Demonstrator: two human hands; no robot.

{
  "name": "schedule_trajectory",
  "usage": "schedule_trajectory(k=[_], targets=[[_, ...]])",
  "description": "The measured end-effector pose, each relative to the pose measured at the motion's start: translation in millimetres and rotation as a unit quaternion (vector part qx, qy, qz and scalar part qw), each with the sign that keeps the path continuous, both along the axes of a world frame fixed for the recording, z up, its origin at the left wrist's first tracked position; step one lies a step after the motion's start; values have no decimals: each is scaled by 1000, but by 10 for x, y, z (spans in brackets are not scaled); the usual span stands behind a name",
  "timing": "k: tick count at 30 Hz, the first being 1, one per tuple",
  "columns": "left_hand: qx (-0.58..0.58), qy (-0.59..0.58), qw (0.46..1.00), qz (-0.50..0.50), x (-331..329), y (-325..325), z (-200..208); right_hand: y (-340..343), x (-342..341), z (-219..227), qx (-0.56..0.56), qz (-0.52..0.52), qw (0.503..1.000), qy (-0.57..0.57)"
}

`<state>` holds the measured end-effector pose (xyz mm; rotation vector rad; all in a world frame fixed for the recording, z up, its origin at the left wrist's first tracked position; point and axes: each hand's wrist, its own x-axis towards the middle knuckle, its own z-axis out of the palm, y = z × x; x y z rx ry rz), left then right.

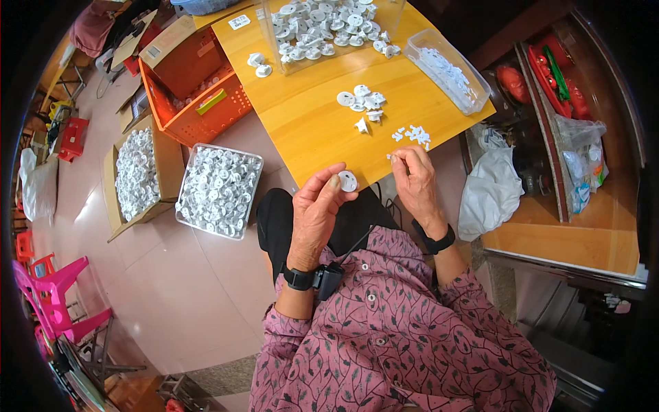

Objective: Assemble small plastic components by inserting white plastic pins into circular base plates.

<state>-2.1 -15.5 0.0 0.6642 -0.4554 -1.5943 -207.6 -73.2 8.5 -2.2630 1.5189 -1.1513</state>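
Here, left grip [316, 198]: one disc [349, 180]; right [417, 181]: chip [389, 156], perhaps.

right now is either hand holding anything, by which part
Left hand: white round piece, by its edge. Right hand: apparently a tiny white piece; gripped part unclear.

Bright, even indoor light here, and the left hand [317, 200] and the white disc [348, 180] in its grip come through crisp! Just beyond the grip, the yellow tabletop [309, 123] glows warmly with only soft shadows. Farther out to the right, pale pieces [443, 72] bleach together, fine detail lost. Over to the left of the grip, pale glints streak the floor [171, 288]; exactly where the light comes from, can't tell. Far left, the pink stool [49, 305] looks stretched and soft, edges bowing toward a black, rounded rim!
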Motion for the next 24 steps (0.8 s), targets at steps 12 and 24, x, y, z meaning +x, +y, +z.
schedule_trajectory(k=[12, 24], targets=[[3, -2, 1000, 1, -2, -12, -17, -68, -22, 42, 82, -56, 995, 10], [3, 4, 1000, 1, 0, -10, -11, -111, -21, 37, 52, -49, 997, 12]])
